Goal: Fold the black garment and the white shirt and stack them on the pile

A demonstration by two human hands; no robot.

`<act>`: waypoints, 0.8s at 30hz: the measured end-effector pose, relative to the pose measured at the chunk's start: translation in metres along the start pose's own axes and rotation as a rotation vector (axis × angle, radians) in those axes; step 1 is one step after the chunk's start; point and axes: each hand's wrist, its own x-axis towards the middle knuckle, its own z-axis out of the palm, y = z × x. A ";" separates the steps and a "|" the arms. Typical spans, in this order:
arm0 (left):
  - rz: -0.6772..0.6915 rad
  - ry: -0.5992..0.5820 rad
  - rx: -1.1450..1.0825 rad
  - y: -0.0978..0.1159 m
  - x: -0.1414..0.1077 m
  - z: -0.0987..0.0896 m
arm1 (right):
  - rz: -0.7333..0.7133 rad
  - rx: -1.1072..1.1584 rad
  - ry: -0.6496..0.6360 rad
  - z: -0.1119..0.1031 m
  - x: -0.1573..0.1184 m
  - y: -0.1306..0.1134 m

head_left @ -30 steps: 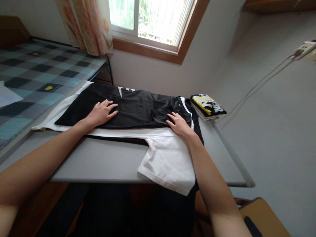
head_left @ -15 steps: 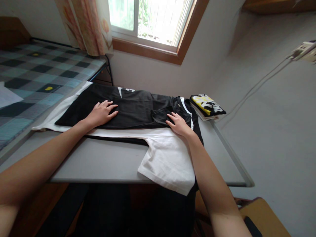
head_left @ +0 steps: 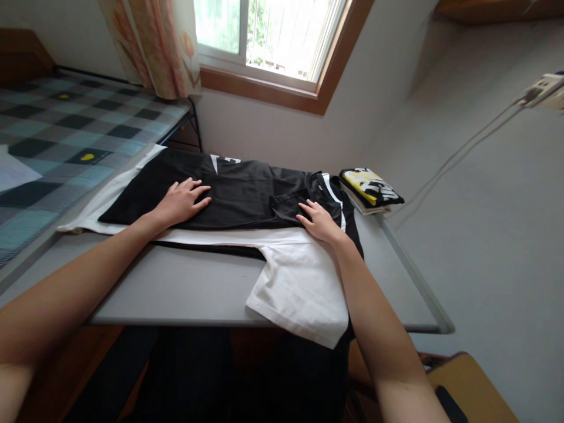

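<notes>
A black T-shirt (head_left: 247, 191) with a white print and a white-trimmed collar lies with its near side folded inward. Under it is a white T-shirt (head_left: 304, 282), whose near sleeve hangs over the table's front edge. More black cloth shows beneath the white one. My left hand (head_left: 183, 202) rests flat on the black shirt's body, fingers spread. On the folded-in sleeve near the collar lies my right hand (head_left: 321, 220), also flat with its fingers apart. Neither hand grasps the cloth.
The shirts lie on a grey table (head_left: 185, 288). Folded clothes (head_left: 370, 191) are stacked at its far right corner. A bed with a checkered sheet (head_left: 88, 129) stands at the left. A cord (head_left: 462, 141) runs from a wall socket at the right. A wooden chair (head_left: 476, 388) is at lower right.
</notes>
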 end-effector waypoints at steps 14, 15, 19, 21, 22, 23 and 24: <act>-0.014 -0.011 -0.005 0.001 0.000 0.000 | -0.006 -0.007 0.007 -0.002 -0.001 -0.003; -0.017 -0.010 -0.008 0.001 0.000 -0.001 | -0.004 -0.007 0.004 -0.002 -0.001 -0.003; -0.016 -0.015 -0.024 0.000 0.000 -0.001 | 0.004 0.005 -0.012 -0.001 0.000 -0.001; -0.014 -0.017 -0.033 -0.001 0.001 0.000 | -0.002 0.022 -0.014 -0.001 0.000 0.000; -0.012 -0.017 -0.037 -0.002 0.001 0.001 | -0.005 0.030 -0.014 0.000 0.000 0.001; -0.011 -0.018 -0.040 -0.003 0.001 0.002 | -0.007 0.038 -0.014 0.000 0.001 0.001; -0.010 -0.018 -0.041 -0.004 0.001 0.002 | -0.006 0.042 -0.015 0.000 0.001 0.002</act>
